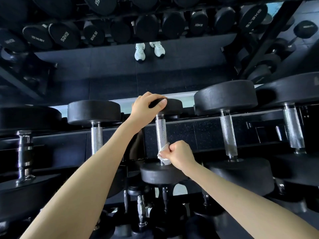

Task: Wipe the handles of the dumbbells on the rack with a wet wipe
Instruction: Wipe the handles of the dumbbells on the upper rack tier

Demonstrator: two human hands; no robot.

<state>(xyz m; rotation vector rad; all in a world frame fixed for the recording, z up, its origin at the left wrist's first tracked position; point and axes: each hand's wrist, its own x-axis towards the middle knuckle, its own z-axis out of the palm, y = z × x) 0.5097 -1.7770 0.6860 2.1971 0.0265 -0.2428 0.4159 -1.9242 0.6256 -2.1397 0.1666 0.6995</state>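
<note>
Steel and knurled, the handle (160,131) of a small black dumbbell (162,175) lies on the rack (189,120) between larger ones. I judge it heavy and rigid, with grippy knurling. The wet wipe (163,156) is soft and limp. My left hand (146,107), arm outstretched, clasps the far head (172,105) to steady it. My right hand (179,155) pinches the wipe against the handle's near end.
</note>
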